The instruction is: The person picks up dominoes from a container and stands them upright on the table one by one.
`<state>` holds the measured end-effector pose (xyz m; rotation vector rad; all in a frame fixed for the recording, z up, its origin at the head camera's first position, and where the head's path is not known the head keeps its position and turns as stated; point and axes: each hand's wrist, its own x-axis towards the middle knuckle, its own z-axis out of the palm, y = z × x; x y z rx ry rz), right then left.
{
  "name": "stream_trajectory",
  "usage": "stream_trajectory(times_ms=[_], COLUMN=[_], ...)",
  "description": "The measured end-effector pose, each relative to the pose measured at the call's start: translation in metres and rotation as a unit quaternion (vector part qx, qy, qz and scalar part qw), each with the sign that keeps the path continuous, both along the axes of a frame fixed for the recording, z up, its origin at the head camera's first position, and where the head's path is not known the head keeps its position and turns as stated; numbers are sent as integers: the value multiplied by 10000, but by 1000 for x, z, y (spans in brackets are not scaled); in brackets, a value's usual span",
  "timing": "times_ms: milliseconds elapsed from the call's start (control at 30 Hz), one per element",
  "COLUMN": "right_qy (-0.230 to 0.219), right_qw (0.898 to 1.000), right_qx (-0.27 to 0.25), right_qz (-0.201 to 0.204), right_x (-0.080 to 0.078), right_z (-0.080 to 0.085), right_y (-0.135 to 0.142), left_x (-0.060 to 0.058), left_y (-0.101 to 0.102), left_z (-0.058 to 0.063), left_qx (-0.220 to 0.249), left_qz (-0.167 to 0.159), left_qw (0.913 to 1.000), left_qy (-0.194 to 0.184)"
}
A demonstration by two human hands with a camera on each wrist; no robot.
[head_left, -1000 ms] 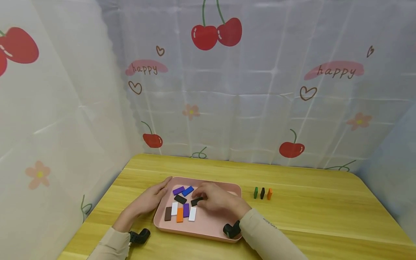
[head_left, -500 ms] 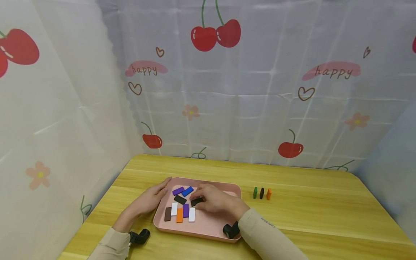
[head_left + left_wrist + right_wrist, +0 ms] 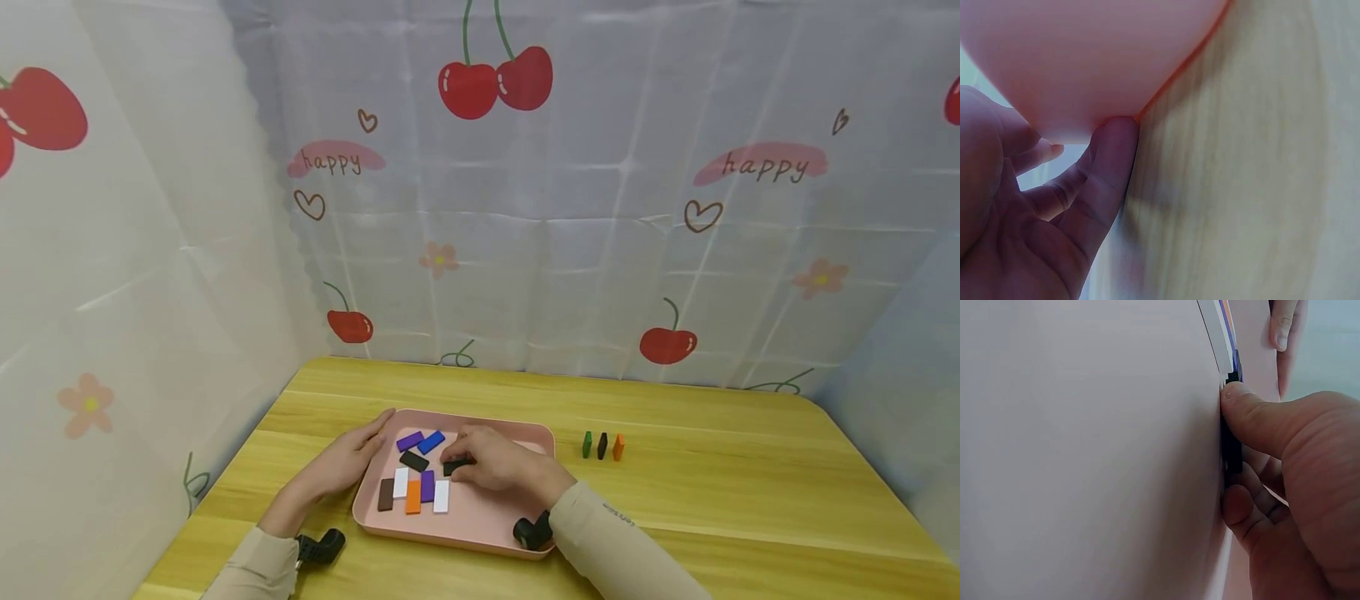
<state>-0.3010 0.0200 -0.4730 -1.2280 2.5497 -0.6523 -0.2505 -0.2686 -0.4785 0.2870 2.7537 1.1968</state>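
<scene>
Yellow wood-grain tabletop (image 3: 750, 500) spreads under and around a shallow pink tray (image 3: 487, 521). Nearest, short of the tray, come two beige sleeves, the left sleeve (image 3: 255, 567) and the right sleeve (image 3: 615, 542). A black device at the left wrist (image 3: 324, 547) sits just off the tray's near left corner; a black device at the right wrist (image 3: 532, 531) shows against its near right corner.

Inside the tray, toward its near left, a brown block (image 3: 386, 495), a white block (image 3: 401, 483), an orange block (image 3: 413, 497), a purple block (image 3: 427, 487) and a second white block (image 3: 441, 497) lie flat in an uneven row. At the tray's left wall the left hand (image 3: 347, 460) rests, fingers extended along it and touching its outside. Near the tray's middle the right hand (image 3: 491, 458) pinches a black block (image 3: 454, 467) between thumb and fingers, low over the tray floor; whether it touches the floor is unclear. Farther back in the tray lie a dark block (image 3: 414, 461), then a violet block (image 3: 409, 442) and a blue block (image 3: 431, 442).

Right of the tray, a green block (image 3: 587, 445), a standing black block (image 3: 602, 447) and a standing orange block (image 3: 618, 447) stand upright, spaced apart. Behind the tray hangs a whitish curtain (image 3: 570, 250) printed with cherries, hearts and "happy".
</scene>
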Motion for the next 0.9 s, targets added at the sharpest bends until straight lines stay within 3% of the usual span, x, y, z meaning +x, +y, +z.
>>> stream_trajectory(times_ms=[433, 667, 900], right_qy=[-48, -353, -562], right_qw=[9999, 9985, 9964], right_qx=[-94, -333, -586], right_qz=[-14, -254, -241], right_x=[1, 2, 6], right_z=[2, 14, 28], right_y=[0, 5, 16], left_x=[-3, -3, -3], left_y=[0, 0, 0], left_z=[-4, -4, -4], left_qx=[75, 13, 48], left_qz=[81, 44, -16], left_qw=[9999, 10000, 10000], left_qy=[-103, -60, -51])
